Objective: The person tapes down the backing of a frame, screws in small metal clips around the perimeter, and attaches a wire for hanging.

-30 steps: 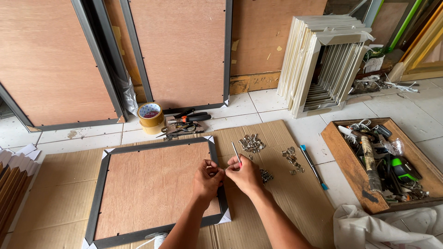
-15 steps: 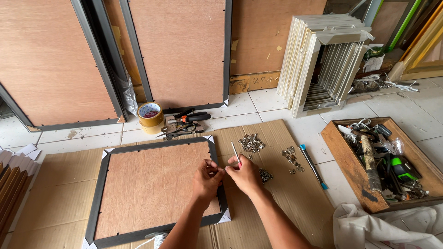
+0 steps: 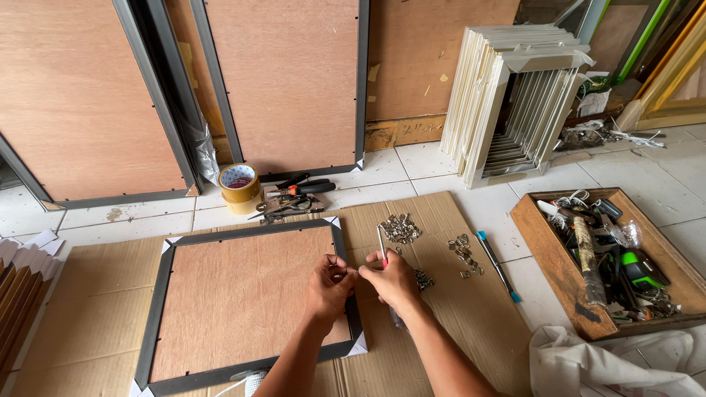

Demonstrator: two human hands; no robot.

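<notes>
frame (image 3: 235,301) lies back-up on flattened cardboard (image 3: 441,323), grey rim, brown board. left hand (image 3: 329,287) pinches a small metal bit at the frame's right edge. right hand (image 3: 391,279) closed around a screwdriver (image 3: 381,246), shaft up. metal hangers (image 3: 401,228) piled just beyond; tape roll (image 3: 240,185) further back; wooden toolbox (image 3: 544,235) at right.

One tape roll (image 3: 240,187); one wooden toolbox (image 3: 546,229); two hands; three small piles of metal hangers (image 3: 399,229); one blue pen (image 3: 497,265)

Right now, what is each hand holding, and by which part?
The right hand holds a slim tool by its lower end. The left hand pinches something small at the frame edge; what it is cannot be told.
</notes>
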